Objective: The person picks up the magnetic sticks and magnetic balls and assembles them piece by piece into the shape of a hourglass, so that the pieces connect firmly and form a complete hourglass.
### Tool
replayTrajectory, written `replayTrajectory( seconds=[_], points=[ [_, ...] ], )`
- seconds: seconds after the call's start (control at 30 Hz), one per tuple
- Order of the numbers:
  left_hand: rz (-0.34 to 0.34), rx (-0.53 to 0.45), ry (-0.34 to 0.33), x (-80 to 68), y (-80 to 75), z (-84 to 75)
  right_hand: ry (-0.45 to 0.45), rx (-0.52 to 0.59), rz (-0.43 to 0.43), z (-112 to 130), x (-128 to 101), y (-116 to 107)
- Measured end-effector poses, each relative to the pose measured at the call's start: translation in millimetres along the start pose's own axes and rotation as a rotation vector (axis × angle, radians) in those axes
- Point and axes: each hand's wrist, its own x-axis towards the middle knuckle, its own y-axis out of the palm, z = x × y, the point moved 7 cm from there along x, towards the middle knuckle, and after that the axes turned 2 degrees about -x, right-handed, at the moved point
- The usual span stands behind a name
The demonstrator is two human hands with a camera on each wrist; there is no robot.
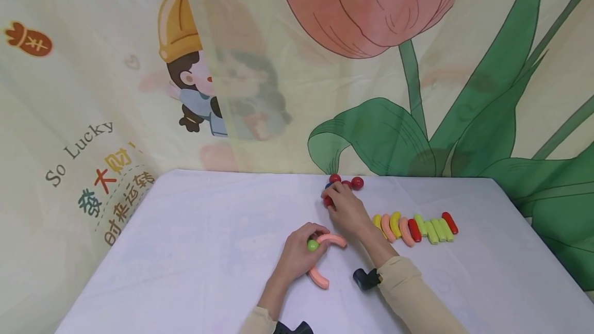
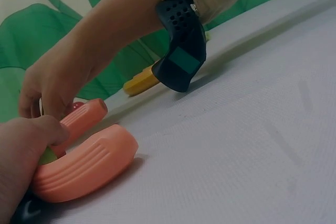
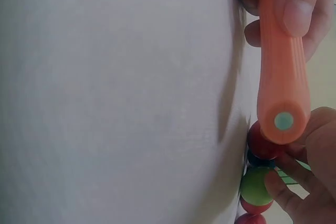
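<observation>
My left hand [image 1: 299, 251] grips a green ball [image 1: 313, 245] with curved salmon-pink rods [image 1: 334, 240] beside it, their ends sticking out past the fingers. In the right wrist view the left thumb lies on one pink rod [image 3: 283, 72], which shows a pale round spot on its end. At the table's back edge, my right hand [image 1: 349, 210] reaches down among small balls. Its fingertips are at a green ball [image 3: 256, 184] and a red ball [image 3: 262, 141] in the right wrist view; I cannot tell which ball they hold. A blue ball [image 1: 328, 185] is partly hidden there.
Right of the right forearm lies a row of short rods: yellow [image 1: 396, 224], pink [image 1: 406, 232], red [image 1: 415, 231] and green [image 1: 438, 230]. More red balls [image 1: 357, 183] sit along the back edge. A printed curtain [image 1: 260, 66] hangs behind the white table [image 1: 185, 251].
</observation>
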Motion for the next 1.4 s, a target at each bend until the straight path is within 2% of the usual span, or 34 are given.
replayTrajectory(
  seconds=[0.37,0.63,0.93,1.13,1.4],
  points=[
    [0.001,-0.011,-0.021,-0.4,-1.6,-0.3,-0.007,-0.006,0.013,4,-2,0],
    [-0.005,-0.003,-0.012,-1.1,-1.1,-0.2,-0.035,0.001,0.014,9,-4,-3],
    [0.001,-0.015,-0.037,-1.3,-1.2,1.3,0.015,0.158,0.022,4,-14,-11],
    [0.004,-0.006,-0.029,-1.2,0.0,1.8,0.031,0.237,0.011,-6,-23,-13],
    [-0.002,-0.002,-0.026,-0.5,-0.3,2.0,0.097,0.356,0.002,-18,-37,-14]
  ],
)
